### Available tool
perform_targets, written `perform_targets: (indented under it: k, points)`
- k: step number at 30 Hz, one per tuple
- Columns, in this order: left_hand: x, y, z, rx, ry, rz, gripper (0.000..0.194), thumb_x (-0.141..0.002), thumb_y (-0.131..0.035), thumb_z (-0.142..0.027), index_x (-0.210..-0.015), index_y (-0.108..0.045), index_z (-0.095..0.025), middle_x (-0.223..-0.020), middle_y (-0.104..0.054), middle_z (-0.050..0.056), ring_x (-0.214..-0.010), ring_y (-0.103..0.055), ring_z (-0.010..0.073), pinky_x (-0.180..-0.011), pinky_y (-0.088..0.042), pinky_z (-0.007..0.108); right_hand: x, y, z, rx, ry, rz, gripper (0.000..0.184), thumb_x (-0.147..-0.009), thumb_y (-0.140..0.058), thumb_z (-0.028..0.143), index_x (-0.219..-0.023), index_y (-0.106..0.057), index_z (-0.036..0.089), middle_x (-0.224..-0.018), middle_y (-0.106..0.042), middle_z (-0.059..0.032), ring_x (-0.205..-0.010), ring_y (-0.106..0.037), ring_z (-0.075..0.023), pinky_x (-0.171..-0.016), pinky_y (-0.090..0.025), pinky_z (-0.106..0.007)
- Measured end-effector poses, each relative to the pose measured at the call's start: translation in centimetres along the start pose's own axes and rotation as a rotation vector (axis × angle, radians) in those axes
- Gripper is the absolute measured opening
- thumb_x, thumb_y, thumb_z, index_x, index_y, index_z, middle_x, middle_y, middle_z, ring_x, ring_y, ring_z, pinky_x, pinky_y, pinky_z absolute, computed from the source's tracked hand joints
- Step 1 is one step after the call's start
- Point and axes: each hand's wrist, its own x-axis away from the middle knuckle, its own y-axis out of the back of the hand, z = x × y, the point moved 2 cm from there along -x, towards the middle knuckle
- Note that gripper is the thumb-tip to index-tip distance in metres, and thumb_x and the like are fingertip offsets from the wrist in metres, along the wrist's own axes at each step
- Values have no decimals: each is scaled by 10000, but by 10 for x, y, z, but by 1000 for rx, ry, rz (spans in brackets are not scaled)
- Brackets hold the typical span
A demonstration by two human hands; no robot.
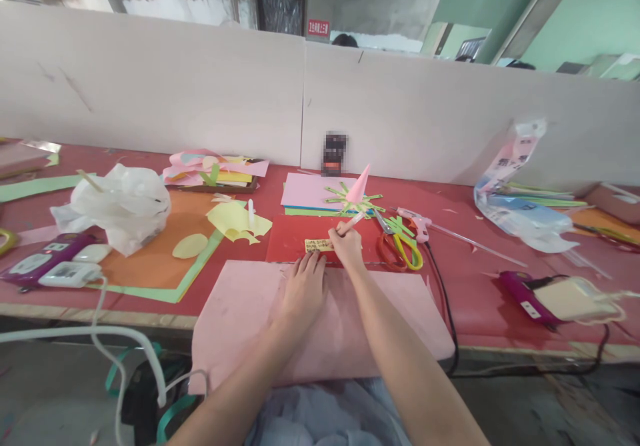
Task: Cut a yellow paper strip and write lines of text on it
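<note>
My right hand (346, 243) is closed around a pale pen (353, 222), its lower end over a small yellow paper strip (316, 245) with dark handwriting. The strip lies on a red sheet (290, 233). My left hand (307, 279) rests flat, fingers stretched out, with the fingertips at the strip's lower edge. Both forearms cross a pink mat (235, 326). Just beyond the pen stands a pink paper cone (360, 186) among green paper strips (345, 196). Scissors with red and yellow handles (407, 253) lie right of my right hand.
A pink glue gun (419, 225) with a black cord lies right of the scissors. Power strips (47, 259) sit at both sides. Crumpled white plastic (123, 206) and cut yellow paper (233, 219) lie on the left. A white partition (200, 93) closes off the back.
</note>
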Motion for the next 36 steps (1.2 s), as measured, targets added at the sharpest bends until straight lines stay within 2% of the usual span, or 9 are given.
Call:
perform_targets:
  k: [9,14,20,25,29,36]
  points:
    - [0,3,-1,-4,-7,14,393,-888,-349,-187,-1245,-490,-106,-1317,-495,125,-1220,-425,242,-1028,-310,405,0,1,1,-15,19,-40,237,-715,-457,272,-529,-320,219,-427,-516,55,-457,-551,-127,-529,-404,-209]
    - [1,3,-1,-1,6,21,395,-899,-334,-201,-1252,-492,-121,-1329,-485,115,-1233,-416,243,-1039,-299,404,0,2,1,-149,-50,-67,204,-728,-457,292,-558,-368,223,-470,-545,51,-453,-581,-134,-498,-431,-205]
    - [2,1,0,7,5,20,397,-906,-327,-215,-1266,-484,-158,-1353,-460,99,-1253,-394,237,-1043,-297,403,1,4,4,-228,-58,-106,218,-754,-482,352,-599,-401,222,-523,-579,37,-442,-593,-141,-457,-435,-210]
    - [2,2,-1,0,6,15,396,-899,-338,-210,-1264,-480,-151,-1351,-462,103,-1251,-398,238,-1044,-297,406,5,0,10,-294,5,-1,255,-775,-487,394,-606,-403,223,-510,-580,44,-440,-581,-133,-467,-434,-214]
    - [2,2,-1,0,-6,1,390,-892,-343,-191,-1254,-484,-152,-1341,-473,107,-1242,-408,237,-1035,-309,417,6,-4,10,-228,19,125,270,-777,-479,387,-580,-392,224,-453,-550,55,-450,-561,-128,-477,-409,-209]
    - [2,3,-1,10,-25,1,382,-880,-345,-159,-1229,-498,-140,-1326,-481,126,-1236,-414,248,-1024,-322,431,4,-5,8,-157,5,144,283,-791,-451,407,-581,-390,228,-430,-522,60,-480,-563,-138,-510,-405,-217]
